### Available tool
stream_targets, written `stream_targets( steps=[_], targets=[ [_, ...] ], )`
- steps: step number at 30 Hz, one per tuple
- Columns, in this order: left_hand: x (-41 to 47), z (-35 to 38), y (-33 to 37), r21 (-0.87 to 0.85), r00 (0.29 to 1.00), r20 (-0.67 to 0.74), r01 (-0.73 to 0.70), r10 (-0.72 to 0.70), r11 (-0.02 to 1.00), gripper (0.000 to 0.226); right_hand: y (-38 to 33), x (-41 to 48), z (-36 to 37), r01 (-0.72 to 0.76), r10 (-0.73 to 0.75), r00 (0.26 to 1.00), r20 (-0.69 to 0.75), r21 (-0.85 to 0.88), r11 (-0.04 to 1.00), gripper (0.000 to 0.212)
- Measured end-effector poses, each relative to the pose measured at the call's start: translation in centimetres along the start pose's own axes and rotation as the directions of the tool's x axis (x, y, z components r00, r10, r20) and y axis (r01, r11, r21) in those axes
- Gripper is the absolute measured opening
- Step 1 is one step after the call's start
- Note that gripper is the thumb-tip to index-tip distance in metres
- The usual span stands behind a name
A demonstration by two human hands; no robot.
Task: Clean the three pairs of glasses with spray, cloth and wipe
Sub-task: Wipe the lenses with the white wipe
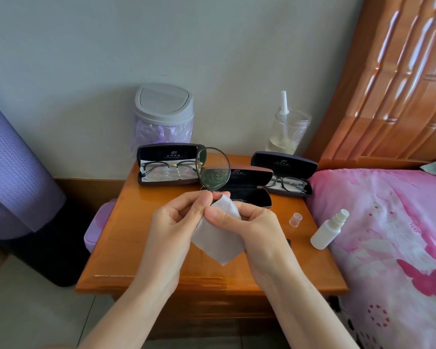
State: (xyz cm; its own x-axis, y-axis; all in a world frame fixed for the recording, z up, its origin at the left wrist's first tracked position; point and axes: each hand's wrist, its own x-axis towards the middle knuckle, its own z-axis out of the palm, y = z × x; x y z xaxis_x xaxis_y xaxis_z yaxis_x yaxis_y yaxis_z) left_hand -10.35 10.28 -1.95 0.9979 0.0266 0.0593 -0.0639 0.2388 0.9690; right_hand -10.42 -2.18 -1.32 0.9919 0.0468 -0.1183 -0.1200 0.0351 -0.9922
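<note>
Round-rimmed glasses (214, 172) stand upright above a wooden bedside table (136, 248), held from below by a person's two bare hands at the front of the scene. The left hand (171, 222) pinches the lower part of the thin metal frame between thumb and curled fingertips. The right hand (247, 225) has its thumb and curled fingers closed on a white wiping cloth (217, 240). The cloth's top corner meets the frame just under the lens, and its lower end hangs toward the tabletop. The near lens shows a mottled greenish patch across its lower half.

Right of the hands, a small clear cap (295, 219) stands on the table. Just beside it a white spray bottle (325, 234), nozzle bare, leans at the table's right edge against a bed in pink floral fabric (388, 235).

Behind the hands, three hard cases lie open on the table. A rose-coloured case (252, 173) sits in the middle, partly hidden by the lens and fingers. A dark case at left (161, 152) holds thin-framed glasses (161, 167) on a patterned cloth. A dark case at right (285, 163) holds black-framed glasses (291, 183).

Farther back, against the pale wall, a grey swing-lid bin (164, 109) lined with a purple bag rises behind the left case. A clear plastic jar (287, 129) with a white nozzle standing in it rises behind the right one. A rolled purple mat (10, 159) stands at far left, and a carved wooden headboard (400, 71) fills the upper right.
</note>
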Motion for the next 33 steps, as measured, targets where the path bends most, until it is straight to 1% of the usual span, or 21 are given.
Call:
stream_targets(
  steps=[3,7,10,12,14,16,18,21,23,25,27,31,33],
  targets=[
    [0.0,0.1,0.1,-0.001,1.0,0.009,0.003,-0.003,1.0,0.018,0.2,-0.2,0.2,0.01,-0.009,1.0,-0.008,0.064,0.998,0.036],
    [0.0,0.1,0.2,-0.04,1.0,-0.011,0.005,-0.005,0.999,0.019,0.7,-0.2,0.3,0.022,-0.022,1.0,0.004,0.066,0.998,0.039],
    [0.1,0.0,0.4,-0.072,1.0,-0.015,-0.016,0.015,0.997,0.019,0.7,-0.2,0.2,0.023,-0.026,0.999,0.034,0.078,0.997,0.033],
    [0.0,0.0,0.5,-0.054,0.999,-0.011,-0.046,0.046,0.997,0.02,0.6,-0.3,0.1,0.019,-0.027,0.996,0.086,0.093,0.996,0.026],
    [-0.1,0.0,0.5,-0.004,0.996,-0.003,-0.084,0.084,0.996,0.02,0.5,-0.3,0.0,-0.001,-0.009,0.994,0.105,0.099,0.995,0.027],
    [-0.2,0.1,0.3,0.06,0.993,0.009,-0.114,0.114,0.992,0.02,0.5,-0.1,0.0,-0.009,0.001,0.997,0.082,0.094,0.996,0.038],
    [-0.3,0.2,0.2,0.084,0.994,-0.001,-0.112,0.113,0.99,0.021,0.6,0.0,0.1,0.004,-0.007,0.999,0.039,0.071,0.997,0.046],
    [-0.2,0.2,0.3,0.061,0.996,-0.02,-0.09,0.091,0.994,0.019,0.7,0.0,0.6,0.042,-0.042,0.999,-0.007,0.082,0.996,0.044],
    [-0.2,0.2,0.3,0.056,0.997,-0.028,-0.077,0.078,0.995,0.018,0.9,0.1,0.8,0.068,-0.065,0.996,-0.057,0.052,0.996,0.043],
    [-0.2,0.2,0.3,0.033,0.999,-0.024,-0.048,0.049,0.998,0.019,0.9,0.2,1.0,0.077,-0.073,0.992,-0.105,0.033,0.996,0.049],
    [-0.2,0.2,0.3,0.01,1.0,0.011,-0.029,0.029,1.0,0.021,0.8,0.3,1.1,0.088,-0.083,0.987,-0.139,0.033,0.996,0.054],
    [-0.2,0.2,0.5,0.007,0.997,0.062,-0.042,0.042,0.999,0.018,0.6,0.5,0.8,0.105,-0.097,0.982,-0.162,0.039,0.994,0.056],
    [-0.1,0.3,0.5,0.021,0.997,0.055,-0.057,0.055,0.998,0.019,0.6,0.6,0.4,0.085,-0.08,0.989,-0.124,0.038,0.996,0.054]
  ],
)
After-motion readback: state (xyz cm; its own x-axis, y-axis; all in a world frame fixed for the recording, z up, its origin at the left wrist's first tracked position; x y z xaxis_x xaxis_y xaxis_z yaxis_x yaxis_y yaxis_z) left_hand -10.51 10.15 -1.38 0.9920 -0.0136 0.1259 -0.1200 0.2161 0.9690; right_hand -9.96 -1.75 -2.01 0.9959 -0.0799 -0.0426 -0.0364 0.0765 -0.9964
